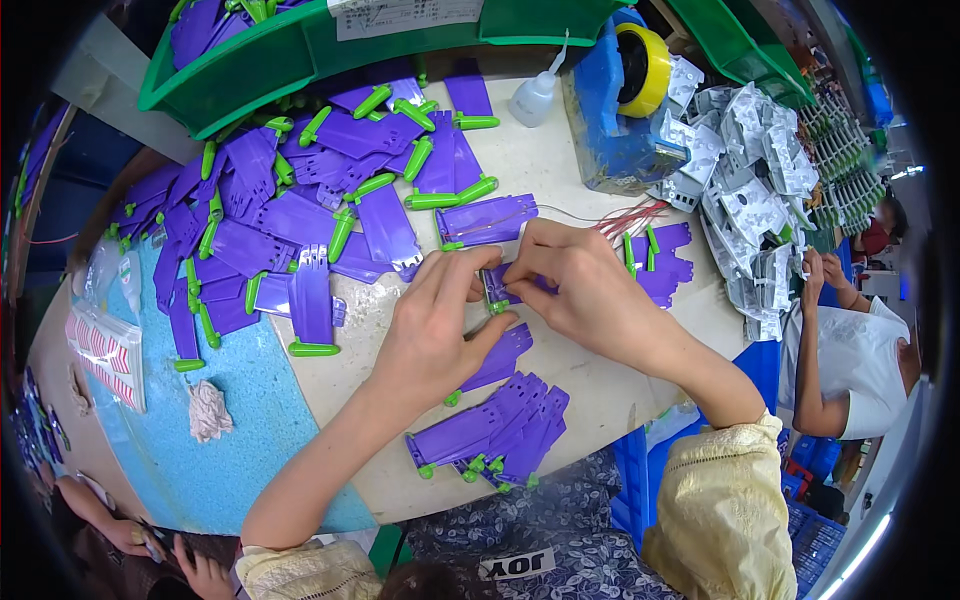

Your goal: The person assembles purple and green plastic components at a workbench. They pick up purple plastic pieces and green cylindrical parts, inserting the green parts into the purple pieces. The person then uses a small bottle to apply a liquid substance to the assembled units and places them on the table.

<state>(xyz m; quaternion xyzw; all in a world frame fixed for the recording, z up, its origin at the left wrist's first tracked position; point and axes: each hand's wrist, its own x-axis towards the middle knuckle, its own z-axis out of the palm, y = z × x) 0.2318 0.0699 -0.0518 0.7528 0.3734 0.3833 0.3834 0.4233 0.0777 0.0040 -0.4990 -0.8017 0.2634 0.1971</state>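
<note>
In the middle of the frame, the left hand holds a purple piece with a green end between its thumb and curled fingers, the thumb below, beside the green end. The right hand comes in from the right, its thumb and forefinger drawn close together at the piece's right edge; whether they pinch the piece itself or something thin on it cannot be told. The piece lies right at the fingertips of both hands, above the bench.

Just above the hands rests a flat purple panel with a thin wire, which runs right toward a bundle of red wires. Below the hands, overlapping purple panels with green tips form a fanned stack. Glossy purple panels with rounded green ends fill a loose heap at upper left, beneath a smooth green bin. At upper right stand a translucent bottle with a narrow spout, a blue tape dispenser and a pile of angular grey housings. A crumpled white tissue lies on a speckled blue sheet at lower left.
</note>
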